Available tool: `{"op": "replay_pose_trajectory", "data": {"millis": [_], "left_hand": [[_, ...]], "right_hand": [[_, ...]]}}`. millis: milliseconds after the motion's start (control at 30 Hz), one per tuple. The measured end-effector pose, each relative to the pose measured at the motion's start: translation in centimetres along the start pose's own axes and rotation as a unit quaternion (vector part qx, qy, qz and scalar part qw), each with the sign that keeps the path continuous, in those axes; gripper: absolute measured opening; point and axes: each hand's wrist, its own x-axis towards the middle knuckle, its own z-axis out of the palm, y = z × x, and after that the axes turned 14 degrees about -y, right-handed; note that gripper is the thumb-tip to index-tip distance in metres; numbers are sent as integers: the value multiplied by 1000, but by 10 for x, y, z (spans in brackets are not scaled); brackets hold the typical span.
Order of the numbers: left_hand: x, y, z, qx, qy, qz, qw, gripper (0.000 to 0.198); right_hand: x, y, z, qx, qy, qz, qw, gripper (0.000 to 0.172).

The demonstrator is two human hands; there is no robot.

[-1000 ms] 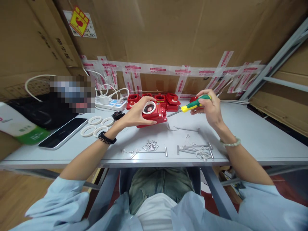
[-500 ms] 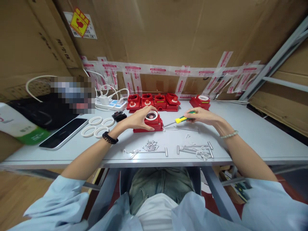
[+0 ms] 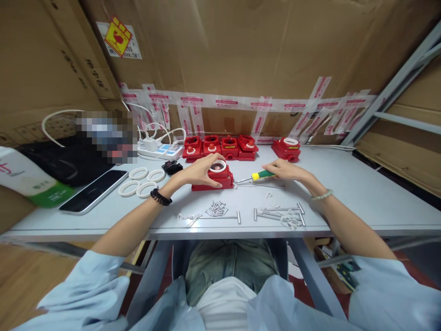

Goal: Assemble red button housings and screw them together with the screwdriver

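Observation:
My left hand (image 3: 203, 172) grips a red box (image 3: 220, 180) with a white ring (image 3: 217, 166) on its top, resting on the table. In my right hand (image 3: 283, 169) is a green and yellow screwdriver (image 3: 261, 175), its shaft pointing left and its tip at the box's right end. By that end lies a thin metal rod with a white cord, partly hidden. Nearer me are a pile of small screws (image 3: 217, 208), a T-shaped metal bar (image 3: 222, 217) with cord, and several more T-shaped bars (image 3: 280, 213) to the right.
Several red housings (image 3: 229, 147) line the back, with another red box (image 3: 286, 149) farther right. Loose white rings (image 3: 129, 188), a phone (image 3: 93, 191), a black item (image 3: 172, 167) and a power strip (image 3: 161, 151) sit on the left. Cardboard (image 3: 241, 46) walls the table's (image 3: 358, 193) back.
My right hand has turned on the screwdriver's handle and sits slightly lower; the tip stays at the box's end. My left hand keeps its grip. The view has shifted slightly.

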Motion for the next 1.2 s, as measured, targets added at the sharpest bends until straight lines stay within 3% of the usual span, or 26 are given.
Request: {"op": "replay_pose_trajectory", "data": {"millis": [100,200,333,500,567,633,767,900,1033,1200], "left_hand": [[0,0,0,1,3,0,1000,70],[1,0,0,-3,2,0,1000,72],[1,-1,1,-4,1,0,1000,72],[-1,2,2,42,9,-23,999,70],[-2,5,3,88,20,-48,995,69],[-1,9,3,129,34,-51,990,71],[2,18,5,198,24,2,980,60],[7,29,8,261,-22,13,965,39],[10,37,9,279,-43,11,959,36],[12,41,9,288,-51,13,956,28]], "right_hand": [[-1,-3,1,-10,25,6,1000,45],[-11,-8,-3,42,-4,-22,999,29],[-15,-10,-7,94,-77,-52,991,31],[-2,-6,2,27,-12,-7,1000,50],[0,-4,2,20,-5,-5,1000,46],[-3,-4,0,46,-35,-13,998,40],[-5,-1,-5,92,-107,-62,988,47],[4,3,-1,91,-70,-61,991,52],[10,1,6,92,-19,-50,994,55],[7,-8,8,162,-11,-26,986,48]]}}
